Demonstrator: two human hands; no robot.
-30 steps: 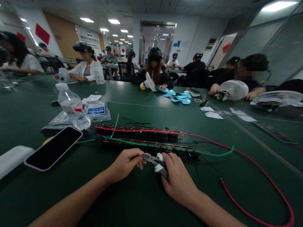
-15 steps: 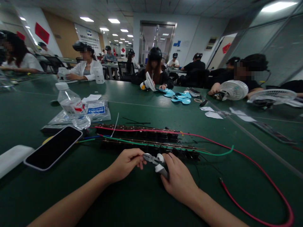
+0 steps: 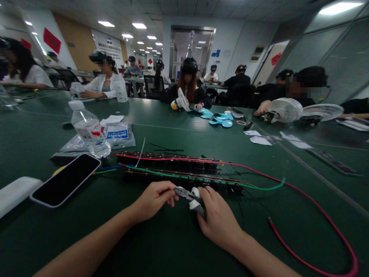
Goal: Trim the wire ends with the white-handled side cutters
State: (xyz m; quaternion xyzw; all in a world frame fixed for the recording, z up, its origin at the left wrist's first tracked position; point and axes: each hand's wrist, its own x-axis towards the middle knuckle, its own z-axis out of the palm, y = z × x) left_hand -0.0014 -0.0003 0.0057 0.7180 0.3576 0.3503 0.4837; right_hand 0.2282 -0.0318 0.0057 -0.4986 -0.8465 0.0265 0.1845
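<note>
One smartphone [image 3: 66, 181] lies left of your work on the green table [image 3: 129, 250]. Your left hand [image 3: 155, 198] pinches its fingertips together at the nose of the pliers [image 3: 183, 193], anything between them too small to tell. The tool sits just before a wired black strip [image 3: 233, 189], your right hand [image 3: 217, 215] clamped around its handles. You appear to be positioning the nose; the next move calls for steady handles and clear fingertips.
</note>
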